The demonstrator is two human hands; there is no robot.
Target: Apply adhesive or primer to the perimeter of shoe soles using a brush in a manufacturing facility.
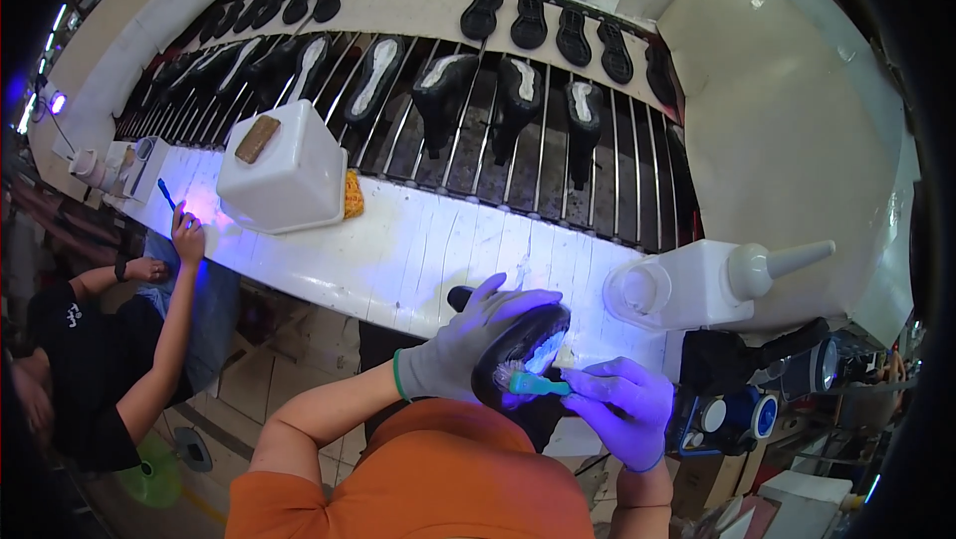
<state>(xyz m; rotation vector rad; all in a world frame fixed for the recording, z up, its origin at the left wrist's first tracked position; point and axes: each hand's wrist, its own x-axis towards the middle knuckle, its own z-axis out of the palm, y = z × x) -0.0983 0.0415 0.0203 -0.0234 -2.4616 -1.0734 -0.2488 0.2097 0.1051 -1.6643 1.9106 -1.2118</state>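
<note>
Far to the left of the shoe, I see a co-worker's hand [186,232] pinching a slim blue tool [166,194]. Closer to the shoe, but left of it and farther off, a white box [279,176] stands on the bench [398,260] with a brown block [257,139] on top and a yellow sponge [354,194] just beside it. Beyond the shoe, metal bars [637,161] run across, carrying a row of dark shoes [518,101] with pale bottoms; past those lie black soles [573,36].

Just left of the shoe, I have the gloved left hand [458,340] closed on it. The black shoe [516,348] itself is held tilted at the bench's near edge, its underside partly lit blue-white. On its near end I have the bristles of the teal brush [538,386] touching. Just right of the shoe, the gloved right hand [625,405] grips the brush handle between thumb and fingers. Farther right, a white bottle [697,285] with a cone-shaped spout sits on the bench.
</note>
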